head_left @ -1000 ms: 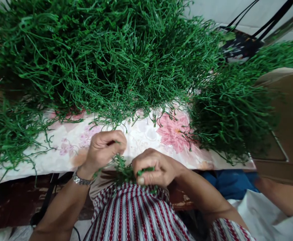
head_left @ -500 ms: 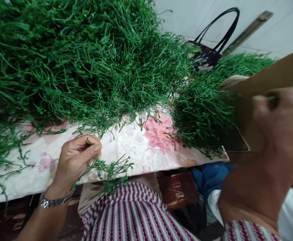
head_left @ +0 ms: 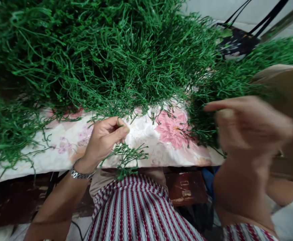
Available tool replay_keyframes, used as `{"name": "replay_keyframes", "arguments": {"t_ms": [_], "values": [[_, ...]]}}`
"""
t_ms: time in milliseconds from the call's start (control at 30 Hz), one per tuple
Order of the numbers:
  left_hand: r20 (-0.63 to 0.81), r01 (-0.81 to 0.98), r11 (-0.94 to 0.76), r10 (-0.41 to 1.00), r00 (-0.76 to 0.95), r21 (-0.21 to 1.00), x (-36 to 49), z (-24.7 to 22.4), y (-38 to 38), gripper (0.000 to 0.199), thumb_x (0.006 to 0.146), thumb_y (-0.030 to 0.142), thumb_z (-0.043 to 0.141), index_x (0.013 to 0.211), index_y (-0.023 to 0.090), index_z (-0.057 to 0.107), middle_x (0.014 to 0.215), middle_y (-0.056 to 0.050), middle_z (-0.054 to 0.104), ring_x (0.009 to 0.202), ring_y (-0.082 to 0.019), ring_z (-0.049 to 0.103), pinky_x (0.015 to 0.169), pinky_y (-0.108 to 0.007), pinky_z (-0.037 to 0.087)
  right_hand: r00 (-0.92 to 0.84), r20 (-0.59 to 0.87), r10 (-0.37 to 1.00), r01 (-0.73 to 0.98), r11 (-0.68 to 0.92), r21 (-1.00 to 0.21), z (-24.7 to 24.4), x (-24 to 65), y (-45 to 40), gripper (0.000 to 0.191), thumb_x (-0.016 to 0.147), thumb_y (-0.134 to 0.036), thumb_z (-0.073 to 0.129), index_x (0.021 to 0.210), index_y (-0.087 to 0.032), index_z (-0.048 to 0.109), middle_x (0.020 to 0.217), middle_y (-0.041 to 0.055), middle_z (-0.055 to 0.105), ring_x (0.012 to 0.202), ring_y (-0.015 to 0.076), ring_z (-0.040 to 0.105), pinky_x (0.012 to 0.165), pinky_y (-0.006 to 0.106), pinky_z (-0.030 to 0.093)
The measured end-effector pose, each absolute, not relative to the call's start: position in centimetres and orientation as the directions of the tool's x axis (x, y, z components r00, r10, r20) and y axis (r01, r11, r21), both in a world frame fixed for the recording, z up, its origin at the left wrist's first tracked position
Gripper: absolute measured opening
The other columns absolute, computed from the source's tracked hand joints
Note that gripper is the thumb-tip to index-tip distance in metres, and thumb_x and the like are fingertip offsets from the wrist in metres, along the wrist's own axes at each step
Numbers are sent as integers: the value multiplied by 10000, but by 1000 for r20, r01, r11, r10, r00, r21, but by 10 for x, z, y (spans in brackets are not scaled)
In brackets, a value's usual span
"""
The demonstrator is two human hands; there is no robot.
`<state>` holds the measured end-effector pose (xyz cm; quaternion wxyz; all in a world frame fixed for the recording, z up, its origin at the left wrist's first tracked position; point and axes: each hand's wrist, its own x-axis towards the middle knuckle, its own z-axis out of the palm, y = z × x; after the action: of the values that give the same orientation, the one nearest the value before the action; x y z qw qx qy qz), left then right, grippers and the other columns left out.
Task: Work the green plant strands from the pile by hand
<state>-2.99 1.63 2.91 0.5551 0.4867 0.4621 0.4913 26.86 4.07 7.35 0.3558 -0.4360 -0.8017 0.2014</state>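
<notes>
My left hand point(head_left: 108, 135), with a metal watch on the wrist, is closed in a pinch over the front of the table. It grips a green sprig point(head_left: 128, 155) of thin branching stems with small tips, which looks like artificial greenery and hangs down toward my lap. To the right, my right hand point(head_left: 251, 127) is raised in front of the right-hand heap and smeared by motion. Its index finger points left, and whether anything is in it I cannot make out. Behind both hands spreads a large heap of similar green stems point(head_left: 111, 60).
A floral tablecloth point(head_left: 146, 137) covers the table. At the back right stands a dark bag point(head_left: 236, 43) with black handles. A brown cardboard surface point(head_left: 292, 87) rises at the right, beside another person's arm point(head_left: 284, 190). Red-striped cloth point(head_left: 141, 211) covers my lap.
My right hand has moved left, away from the cardboard. The view has shifted. My left hand still pinches the sprig and appears further right and higher.
</notes>
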Motion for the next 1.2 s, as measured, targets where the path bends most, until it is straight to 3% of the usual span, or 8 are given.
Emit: {"name": "replay_keyframes", "arguments": {"t_ms": [33, 133, 333, 533, 767, 900, 1033, 1200], "values": [[-39, -108, 50, 994, 99, 993, -27, 31, 19, 186, 745, 266, 655, 637, 147, 562, 534, 17, 539, 442, -59, 433, 402, -182, 311, -412, 491, 768, 536, 640, -551, 68, 245, 42, 201, 850, -229, 540, 1030, -252, 625, 907, 60, 652, 791, 177, 597, 694, 312, 451], [-14, -133, 27, 995, 95, 991, -22, 36, 23, 195, 749, 283, 655, 640, 152, 560, 554, 17, 531, 479, -70, 448, 423, -188, 323, -644, 362, 674, 385, 694, -608, 50, 182, 44, 165, 860, -245, 531, 965, -165, 630, 905, 69, 653, 833, 159, 592, 766, 304, 460], [177, -50, -174, 982, 66, 983, -25, 38, 24, 163, 749, 242, 655, 634, 159, 574, 604, 22, 502, 572, -87, 438, 536, -227, 345, -764, 148, 628, 179, 427, -886, 27, 140, 38, 208, 885, -296, 488, 814, -128, 586, 708, 5, 561, 642, 77, 499, 615, 206, 419], [327, 80, -325, 945, -17, 942, -22, 34, 29, 151, 774, 226, 621, 637, 169, 591, 659, 10, 516, 646, -109, 472, 628, -251, 384, -702, 79, 708, 141, 247, -959, 22, 134, 31, 168, 851, -284, 535, 921, -132, 556, 654, -32, 499, 588, 63, 449, 553, 186, 384], [428, 62, -426, 903, -35, 903, -17, 29, 38, 107, 789, 289, 622, 753, 211, 685, 783, -17, 556, 812, -144, 538, 766, -279, 445, -540, 282, 793, 190, 442, -877, 15, 125, 33, 110, 831, -254, 549, 873, -165, 499, 677, -41, 465, 591, 67, 439, 562, 207, 388], [407, -120, -400, 912, 49, 909, -17, 27, 41, 119, 782, 324, 629, 794, 239, 713, 947, -45, 572, 952, -177, 540, 833, -309, 463, -534, 410, 739, 303, 620, -724, 15, 124, 40, 166, 821, -256, 555, 956, -167, 521, 880, 35, 525, 778, 129, 501, 677, 284, 451], [402, -126, -389, 910, 103, 913, -19, 28, 44, 180, 799, 352, 603, 908, 252, 705, 1058, -56, 575, 1066, -204, 520, 941, -353, 431, -524, 498, 691, 350, 708, -613, 20, 123, 50, 129, 824, -261, 551, 888, -151, 568, 915, 75, 545, 905, 183, 503, 779, 351, 456], [484, 77, -478, 860, -163, 875, -28, 28, 33, 343, 757, 372, 643, 1073, 239, 623, 1080, -58, 565, 1042, -204, 523, 963, -343, 400, -502, 476, 722, 349, 673, -652, 27, 130, 61, 152, 822, -299, 571, 846, -151, 548, 877, 61, 568, 857, 166, 545, 772, 323, 449]]}}
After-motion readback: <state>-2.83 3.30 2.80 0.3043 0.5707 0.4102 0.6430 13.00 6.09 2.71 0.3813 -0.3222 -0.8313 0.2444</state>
